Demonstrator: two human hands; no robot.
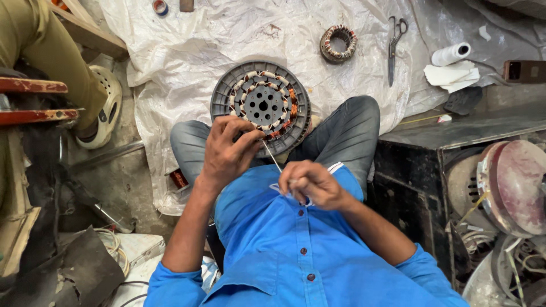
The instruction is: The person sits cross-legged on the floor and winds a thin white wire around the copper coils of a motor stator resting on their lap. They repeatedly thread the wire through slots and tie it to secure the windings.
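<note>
Stator (261, 104): we have the round grey motor stator with its ring of copper coils resting against our knees, on the white sheet (187, 51); everything else we place from it.
Left hand (227, 153): at the stator's near rim, fingers curled and pressed together on the lower coils; we cannot tell exactly which winding they pin.
Right hand (310, 183): nearer our chest than the stator, fingers closed, pinching the end of a thin pale strand (272, 156) that runs taut up to the coils.
Snap risk: we judge that a hard tug could break the strand or cut into the coil insulation, since it looks stretched tight.
Slip risk: the stator is only propped on our legs; a sideways pull could tip it off the knees.
Loosening: if the left hand lifts, the windings beneath it may spring out of their slots.
Scissors (395, 45): beyond the stator, to the right, well apart.
Spare coil ring (338, 42): beyond the stator, near the scissors.
Paper roll (451, 54): farther right of the scissors.
Bystander's shoe (105, 108): left of the stator, close enough that a shuffle could tug the sheet.
</note>
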